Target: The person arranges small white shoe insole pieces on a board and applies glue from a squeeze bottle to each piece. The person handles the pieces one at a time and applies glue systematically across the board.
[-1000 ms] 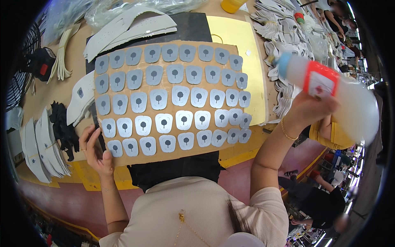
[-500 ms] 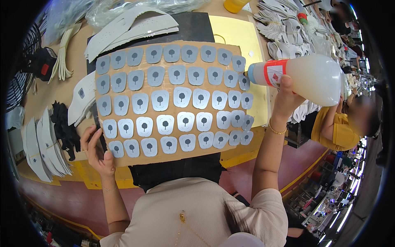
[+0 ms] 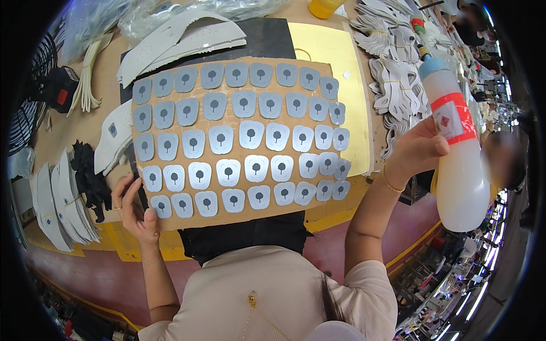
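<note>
My right hand (image 3: 421, 146) grips a translucent squeeze bottle (image 3: 463, 193) of whitish liquid, with a light blue cap and a red label. The bottle stands nearly upright, cap up, off the board's right side. In front of me lies a brown cardboard sheet (image 3: 227, 190), its near edge reaching past the table edge. Rows of small silvery-grey patches (image 3: 251, 134), each with a dark tree shape, cover it. At the sheet's near left corner my left hand (image 3: 136, 213) holds the edge, its fingers curved along the side and its thumb at the corner.
Pale cut pieces (image 3: 187, 42) lie beyond the sheet on a black mat (image 3: 267, 37). A yellow sheet (image 3: 327, 48) sits to the right, near bundled pale strips (image 3: 392, 79). More pale pieces (image 3: 65, 207) and a black fan (image 3: 42, 91) are left. Another person is at far right.
My right hand has swung the bottle away from the sheet's right edge, turning it from lying sideways to cap up. The left hand and the cardboard sheet have hardly moved.
</note>
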Available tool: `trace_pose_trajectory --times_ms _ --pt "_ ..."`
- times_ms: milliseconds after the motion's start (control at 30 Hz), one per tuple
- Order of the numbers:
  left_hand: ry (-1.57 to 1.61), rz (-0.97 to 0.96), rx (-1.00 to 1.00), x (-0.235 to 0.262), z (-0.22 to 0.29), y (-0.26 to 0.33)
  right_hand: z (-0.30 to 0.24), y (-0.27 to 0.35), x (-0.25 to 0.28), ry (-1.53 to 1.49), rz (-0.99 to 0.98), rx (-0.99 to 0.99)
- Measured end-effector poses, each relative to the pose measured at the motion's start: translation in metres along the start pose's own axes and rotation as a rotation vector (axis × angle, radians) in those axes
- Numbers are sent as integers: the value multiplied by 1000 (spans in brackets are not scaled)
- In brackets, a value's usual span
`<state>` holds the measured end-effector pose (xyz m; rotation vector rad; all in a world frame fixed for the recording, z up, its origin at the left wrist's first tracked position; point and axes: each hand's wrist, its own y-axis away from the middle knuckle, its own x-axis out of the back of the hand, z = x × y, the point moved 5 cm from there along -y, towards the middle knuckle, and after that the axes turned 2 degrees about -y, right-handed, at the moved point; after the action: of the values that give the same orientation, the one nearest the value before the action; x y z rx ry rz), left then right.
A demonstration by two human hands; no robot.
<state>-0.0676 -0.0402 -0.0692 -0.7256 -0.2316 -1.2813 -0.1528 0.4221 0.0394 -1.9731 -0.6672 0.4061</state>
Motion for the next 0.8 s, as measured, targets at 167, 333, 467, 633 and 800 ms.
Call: trace_pose_trajectory --times_ms 167,333,467,633,800 --pt "6 -2 9 0 1 -1 15 4 -14 -277 -104 -390" --pt "10 -1 7 -1 1 -1 24 8 -53 -109 -345 -339" --pt "-11 4 10 2 0 0 16 10 -73 -132 -412 -341" --pt "-9 3 1 1 0 -1 16 14 -76 -77 -452 -234" --pt "-31 -11 -2 1 0 -1 22 20 -63 -65 -350 -99"
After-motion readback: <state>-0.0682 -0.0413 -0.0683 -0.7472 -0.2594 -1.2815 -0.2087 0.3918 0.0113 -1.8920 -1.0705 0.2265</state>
